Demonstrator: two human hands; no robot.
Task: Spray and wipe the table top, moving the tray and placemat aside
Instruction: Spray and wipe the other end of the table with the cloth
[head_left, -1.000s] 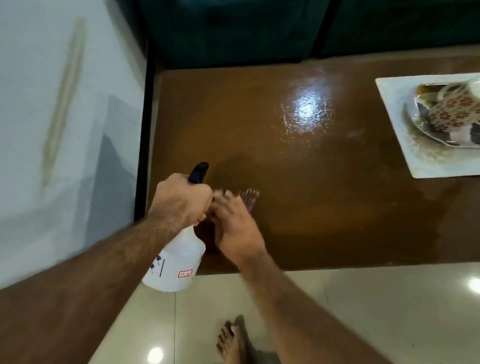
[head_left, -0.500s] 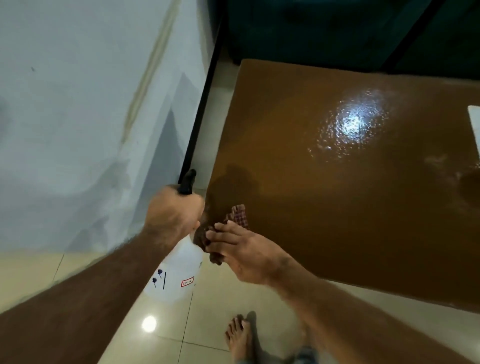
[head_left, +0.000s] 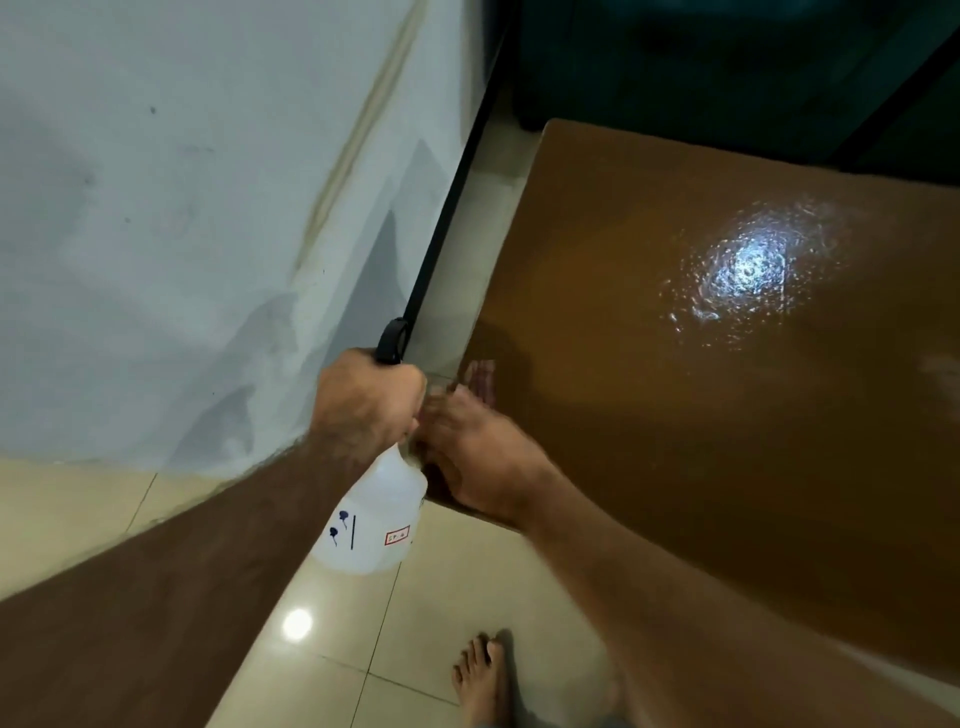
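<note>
The glossy brown table top fills the right side, with a wet shine on it. My left hand grips the neck of a white spray bottle with a black trigger, held just off the table's near left corner. My right hand lies over that corner, blurred, pressing a reddish checked cloth whose end pokes out beyond the fingers. Neither the tray nor the placemat is in view.
A pale wall with a black strip along its base runs close to the table's left side. Dark teal furniture stands behind the table. My bare foot is on the cream floor tiles.
The view has swung left, so the placemat and tray have left the frame. My right hand, which held the cloth off the edge, is back on the table corner. The bottle stays in my left hand.
</note>
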